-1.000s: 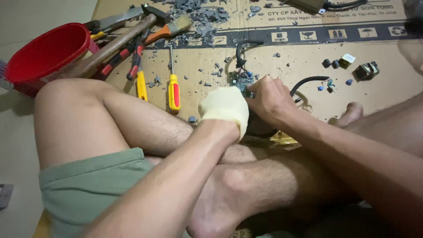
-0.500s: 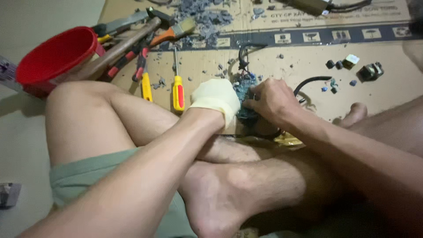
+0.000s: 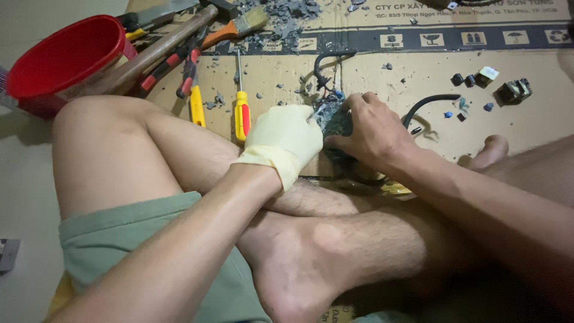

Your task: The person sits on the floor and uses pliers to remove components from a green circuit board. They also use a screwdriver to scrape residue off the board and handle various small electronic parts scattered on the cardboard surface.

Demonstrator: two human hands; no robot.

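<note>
Here, seated cross-legged on the cardboard sheet (image 3: 418, 78):
My left hand (image 3: 286, 139): gloved in pale yellow, closed around a thin metal tool (image 3: 315, 112) whose tip meets the dark lump.
My right hand (image 3: 371, 128): bare, fingers curled over the dark grey lump (image 3: 336, 122), pinning it to the cardboard just before my shin.
Beside my glove: yellow-and-red screwdriver (image 3: 241, 107).
Far left: red bucket (image 3: 60, 57).
Right: small dark parts (image 3: 472, 79).

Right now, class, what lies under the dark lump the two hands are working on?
Under the dark lump lies flattened brown cardboard, strewn with grey chips. The gloved left hand and bare right hand cover its sides, so its underside and lower edge stay hidden.
</note>
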